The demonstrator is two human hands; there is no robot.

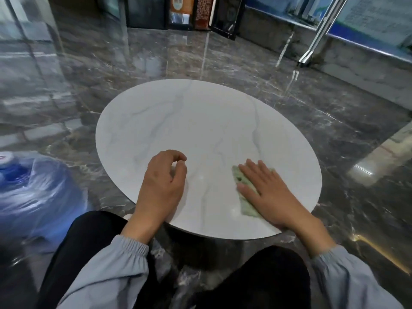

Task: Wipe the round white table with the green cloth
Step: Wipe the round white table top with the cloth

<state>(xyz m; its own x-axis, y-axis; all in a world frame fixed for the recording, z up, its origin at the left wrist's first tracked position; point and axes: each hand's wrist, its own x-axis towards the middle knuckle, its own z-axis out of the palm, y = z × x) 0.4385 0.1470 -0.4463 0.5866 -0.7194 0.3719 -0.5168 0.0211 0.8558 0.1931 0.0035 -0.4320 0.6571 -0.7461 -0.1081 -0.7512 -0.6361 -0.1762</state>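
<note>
On table (200, 121), 5 o'clock | right hand (268, 194) flat, pressing green cloth (242, 179) | left hand (160, 186), 7 o'clock, loosely curled, empty

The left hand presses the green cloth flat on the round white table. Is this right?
No. The head view shows the right hand pressing the green cloth flat on the round white table; the left hand holds no cloth.
</note>
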